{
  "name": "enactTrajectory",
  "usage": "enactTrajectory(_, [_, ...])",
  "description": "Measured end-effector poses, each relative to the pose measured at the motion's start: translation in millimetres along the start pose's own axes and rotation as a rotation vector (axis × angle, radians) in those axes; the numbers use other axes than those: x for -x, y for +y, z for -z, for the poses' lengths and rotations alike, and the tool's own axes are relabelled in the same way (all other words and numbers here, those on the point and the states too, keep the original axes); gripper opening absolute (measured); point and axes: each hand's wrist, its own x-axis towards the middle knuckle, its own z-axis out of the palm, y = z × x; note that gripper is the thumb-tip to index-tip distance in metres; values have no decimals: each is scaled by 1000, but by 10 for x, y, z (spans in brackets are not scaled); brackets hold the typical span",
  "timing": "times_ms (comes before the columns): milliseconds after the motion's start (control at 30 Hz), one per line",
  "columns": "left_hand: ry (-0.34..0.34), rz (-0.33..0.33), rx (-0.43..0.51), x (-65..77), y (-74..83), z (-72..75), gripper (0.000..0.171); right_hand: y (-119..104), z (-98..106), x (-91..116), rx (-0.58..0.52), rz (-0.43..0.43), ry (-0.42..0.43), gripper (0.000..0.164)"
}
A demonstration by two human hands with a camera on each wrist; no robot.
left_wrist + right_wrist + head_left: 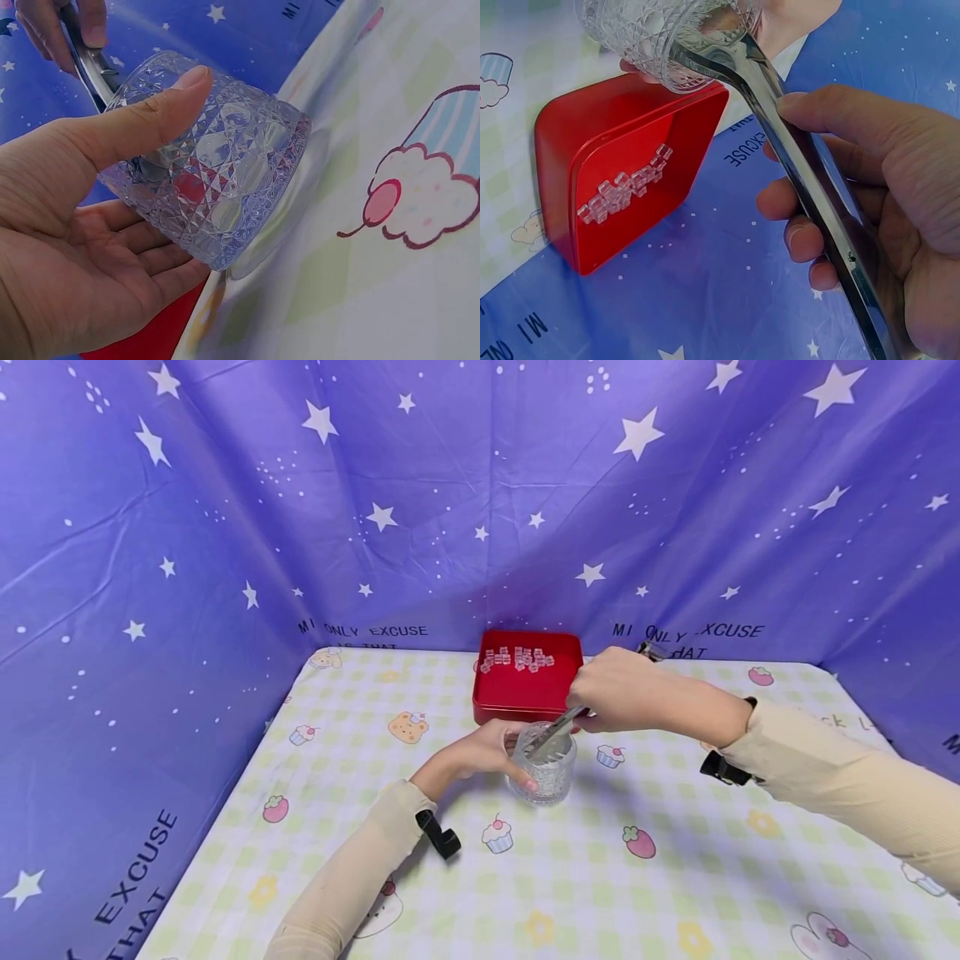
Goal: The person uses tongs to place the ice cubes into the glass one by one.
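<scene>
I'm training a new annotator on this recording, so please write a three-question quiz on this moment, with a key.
1. Which hand holds the patterned glass?

2. True or false: the red tray, with clear cubes in it, stands closer to the starry backdrop than the patterned glass does.

3. Where are the tips of the metal tongs in the right hand?
a) Inside the patterned glass
b) Among the clear cubes
c) On the tablecloth

Key: 1. The left hand. 2. True. 3. a.

Desk (600,902): checked cloth (337,785)
Tin (492,715): red, on the cloth, far edge
Glass (557,778): on the cloth, before the tin
</scene>
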Motion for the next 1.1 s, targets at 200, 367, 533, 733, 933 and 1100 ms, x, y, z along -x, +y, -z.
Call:
enactTrajectory(200, [-2, -1, 4, 6, -5, -1, 71, 3, -18, -6, 0, 11, 11, 38])
enactTrajectory(367, [-3, 0, 3, 4, -13, 6, 71, 12, -19, -6, 9, 0, 2, 34])
enactTrajectory(533, [2, 9, 8, -5, -20, 14, 72, 29, 1, 7, 18, -17, -11, 31])
enactTrajectory(733, [6, 13, 2, -5, -13, 22, 70, 58, 59, 22, 26, -37, -16, 27])
enactTrajectory(933, [12, 13, 4, -4, -20, 23, 69, 93, 158, 58, 19, -81, -23, 16])
enactTrajectory(1100, [11, 25, 34, -12, -34, 21, 69, 158, 246, 105, 13, -99, 49, 8])
